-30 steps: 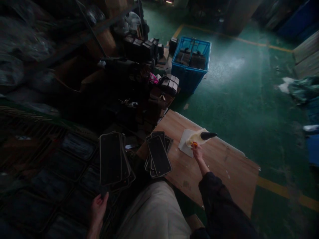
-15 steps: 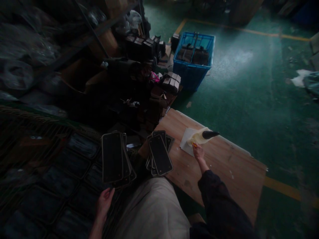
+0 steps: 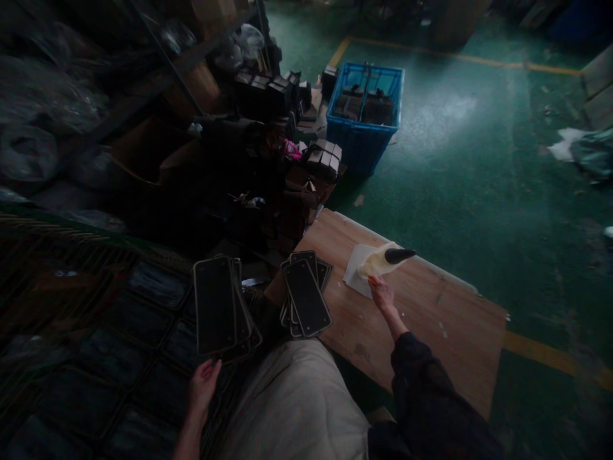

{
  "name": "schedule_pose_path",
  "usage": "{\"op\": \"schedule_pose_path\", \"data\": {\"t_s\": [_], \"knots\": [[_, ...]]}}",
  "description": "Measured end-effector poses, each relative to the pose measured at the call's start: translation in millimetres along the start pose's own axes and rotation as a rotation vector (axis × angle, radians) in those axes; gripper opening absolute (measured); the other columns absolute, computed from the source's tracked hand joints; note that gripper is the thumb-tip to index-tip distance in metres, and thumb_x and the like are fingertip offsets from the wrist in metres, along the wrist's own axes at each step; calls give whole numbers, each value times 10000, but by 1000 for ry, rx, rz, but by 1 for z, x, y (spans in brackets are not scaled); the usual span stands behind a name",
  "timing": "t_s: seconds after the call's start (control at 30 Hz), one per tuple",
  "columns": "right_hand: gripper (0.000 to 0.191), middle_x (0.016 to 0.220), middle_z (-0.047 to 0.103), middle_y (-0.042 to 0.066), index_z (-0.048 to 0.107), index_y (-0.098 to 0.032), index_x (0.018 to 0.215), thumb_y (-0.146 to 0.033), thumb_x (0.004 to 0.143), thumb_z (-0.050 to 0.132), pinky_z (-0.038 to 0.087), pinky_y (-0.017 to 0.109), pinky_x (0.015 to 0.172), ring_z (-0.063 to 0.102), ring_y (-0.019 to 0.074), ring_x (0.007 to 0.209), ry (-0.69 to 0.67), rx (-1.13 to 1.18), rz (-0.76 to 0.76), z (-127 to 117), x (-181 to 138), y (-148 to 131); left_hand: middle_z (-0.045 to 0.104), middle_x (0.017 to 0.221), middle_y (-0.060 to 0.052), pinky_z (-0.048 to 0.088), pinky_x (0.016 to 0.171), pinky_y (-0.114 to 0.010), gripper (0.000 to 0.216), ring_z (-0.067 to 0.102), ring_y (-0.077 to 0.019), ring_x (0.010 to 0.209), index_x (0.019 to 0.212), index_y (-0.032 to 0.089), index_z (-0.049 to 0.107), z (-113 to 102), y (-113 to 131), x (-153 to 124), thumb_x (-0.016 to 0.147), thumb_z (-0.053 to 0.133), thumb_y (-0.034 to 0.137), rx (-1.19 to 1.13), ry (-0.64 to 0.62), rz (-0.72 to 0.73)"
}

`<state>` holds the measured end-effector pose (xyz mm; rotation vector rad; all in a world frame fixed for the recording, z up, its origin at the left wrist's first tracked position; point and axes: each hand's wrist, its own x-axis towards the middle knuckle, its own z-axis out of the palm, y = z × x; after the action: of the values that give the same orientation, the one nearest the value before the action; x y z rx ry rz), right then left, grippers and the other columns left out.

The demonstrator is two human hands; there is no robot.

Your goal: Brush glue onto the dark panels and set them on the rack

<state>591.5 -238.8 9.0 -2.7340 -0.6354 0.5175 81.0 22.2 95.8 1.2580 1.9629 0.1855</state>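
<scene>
Dim workshop. Two bare hands work over and beside a flat, wood-grained tabletop (image 3: 445, 332). The right hand (image 3: 382, 292) pinches one small orange item (image 3: 372, 280), mostly hidden by the fingers, against a smooth, cream-coloured bulging form (image 3: 373, 262) with one black cone-shaped tip (image 3: 400, 256). That form lies on one thin, pale rectangular sheet (image 3: 353, 268) near the tabletop's far edge, towards its far left corner.

Two fanned stacks hold flat, dark rectangular panels with rounded corners and pale rims, at least three showing in each. The right stack (image 3: 306, 297) overlaps the tabletop's near left corner in view; the left stack (image 3: 215, 303) is beyond the left edge. The left hand (image 3: 204, 377), fingers curled, is at that stack's lower edge; whether it grips a panel cannot be told.
</scene>
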Motion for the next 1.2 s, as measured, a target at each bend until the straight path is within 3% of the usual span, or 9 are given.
{"op": "schedule_pose_path", "data": {"t_s": [0.2, 0.4, 0.53, 0.67, 0.83, 1.0, 1.2], "knots": [[288, 1073, 661, 55, 667, -284, 1115, -345, 918, 466, 404, 234, 629, 603, 147, 740, 12, 56, -19, -10, -21, 0, 691, 835, -100, 539, 835, -442, 420, 677, -275, 890, 901, 125, 640, 1, -8, 4, 628, 745, 427, -47, -1, -29], [299, 1020, 686, 64, 684, -248, 1073, -375, 869, 506, 430, 255, 690, 615, 180, 795, 116, 257, 32, -10, -30, 8, 698, 852, -92, 530, 873, -443, 380, 678, -272, 924, 896, 145, 642, 3, -13, 3, 643, 750, 407, -48, -6, -38], [394, 968, 701, 78, 664, -211, 1109, -450, 851, 486, 464, 286, 714, 629, 204, 819, 207, 476, 147, 1, -23, 8, 701, 860, -105, 528, 881, -455, 370, 675, -285, 949, 889, 139, 640, 4, -15, 1, 642, 755, 388, -79, -10, -59], [447, 797, 682, 52, 623, -146, 1123, -479, 860, 482, 495, 267, 617, 644, 177, 691, 265, 747, 337, 23, -7, 3, 705, 885, -117, 525, 885, -460, 383, 674, -289, 958, 905, 134, 644, 2, -14, 0, 642, 761, 386, -93, -17, -63], [351, 833, 641, 19, 553, -131, 1138, -415, 944, 483, 530, 257, 611, 624, 117, 659, 340, 1046, 607, 45, 1, 0, 706, 875, -106, 524, 888, -461, 387, 680, -280, 941, 923, 139, 650, 0, -10, -4, 652, 759, 393, -82, -11, -38], [295, 988, 619, 42, 568, -143, 1124, -373, 942, 540, 550, 290, 674, 617, 127, 775, 349, 1257, 766, 42, -16, 8, 700, 838, -84, 526, 888, -459, 390, 686, -264, 902, 938, 146, 653, 1, -11, -6, 661, 760, 398, -70, -7, -25], [279, 979, 619, 40, 572, -139, 1108, -361, 940, 546, 551, 285, 667, 618, 125, 777, 314, 1387, 791, 32, -16, 9, 669, 773, -48, 557, 835, -432, 312, 683, -200, 749, 904, 140, 639, 6, -24, 4, 674, 760, 312, -193, 0, -95]]}}
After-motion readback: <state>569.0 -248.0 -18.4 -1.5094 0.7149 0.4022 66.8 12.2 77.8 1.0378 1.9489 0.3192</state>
